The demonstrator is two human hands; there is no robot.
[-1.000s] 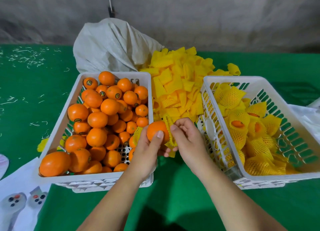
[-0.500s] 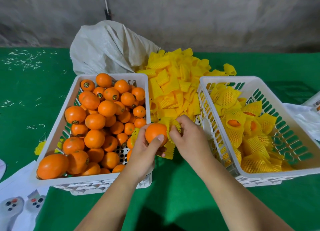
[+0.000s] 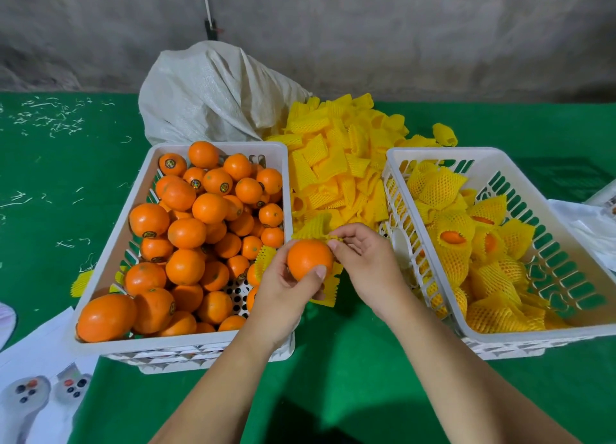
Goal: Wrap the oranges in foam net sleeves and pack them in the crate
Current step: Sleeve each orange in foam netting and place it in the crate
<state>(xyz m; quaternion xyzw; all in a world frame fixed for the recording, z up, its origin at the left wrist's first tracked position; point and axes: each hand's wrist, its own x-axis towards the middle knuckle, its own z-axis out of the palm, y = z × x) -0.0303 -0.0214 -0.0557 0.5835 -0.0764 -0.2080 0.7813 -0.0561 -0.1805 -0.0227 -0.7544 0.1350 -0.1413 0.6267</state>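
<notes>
Since half a second ago the right hand (image 3: pixel 366 263) has lifted the sleeve's rim from beside the fruit to above it, and the yellow foam net sleeve (image 3: pixel 328 288) now hangs mostly beneath and behind the orange (image 3: pixel 309 259). The left hand (image 3: pixel 283 293) grips that orange, thumb pressed over its near face and fingers curled behind. The right hand pinches the sleeve's upper edge between thumb and fingertips, right at the fruit's top. Most of the orange is bare, so I judge this wrap just begun.

Left of the grip, touching the left wrist, the white supply crate (image 3: pixel 100 277) is heaped with unwrapped oranges. Right of the grip, the packing crate (image 3: pixel 533 335) holds a fair layer of wrapped oranges (image 3: pixel 456 243) with green slots showing along its far wall. Just beyond the hands lies the sleeve pile (image 3: pixel 336 170). Much remains.
</notes>
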